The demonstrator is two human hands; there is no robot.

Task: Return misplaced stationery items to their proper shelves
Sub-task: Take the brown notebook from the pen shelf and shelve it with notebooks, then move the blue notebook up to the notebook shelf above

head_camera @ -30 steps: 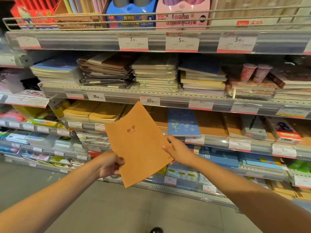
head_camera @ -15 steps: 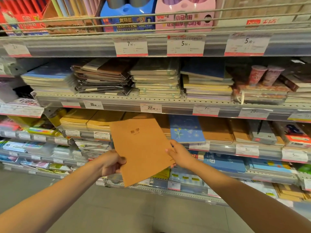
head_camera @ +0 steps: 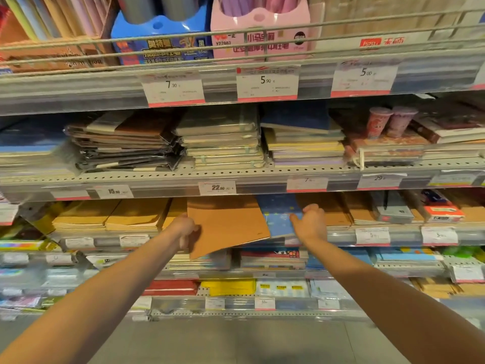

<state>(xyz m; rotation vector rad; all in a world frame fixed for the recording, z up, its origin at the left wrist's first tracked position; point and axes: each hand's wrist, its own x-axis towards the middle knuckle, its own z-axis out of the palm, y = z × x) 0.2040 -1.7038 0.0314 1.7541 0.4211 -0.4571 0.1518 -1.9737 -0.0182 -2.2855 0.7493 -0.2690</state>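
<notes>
Both hands are reaching into the third shelf [head_camera: 341, 236]. The left hand [head_camera: 183, 229] is gripping the left edge of a brown notebook [head_camera: 225, 222], which is lying partly on the shelf, overhanging its front. The right hand [head_camera: 311, 222], fingers loosely curled, is touching a blue notebook [head_camera: 278, 214] beside it.

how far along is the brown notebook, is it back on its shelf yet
Nearly. The brown notebook has its far edge in under the 22.90 price tag, among the kraft notebook stacks. In hand: the left hand grips its near edge; the right hand rests on the blue notebook. Left: its near corner overhangs the shelf edge, so push it flat and let go.
</notes>
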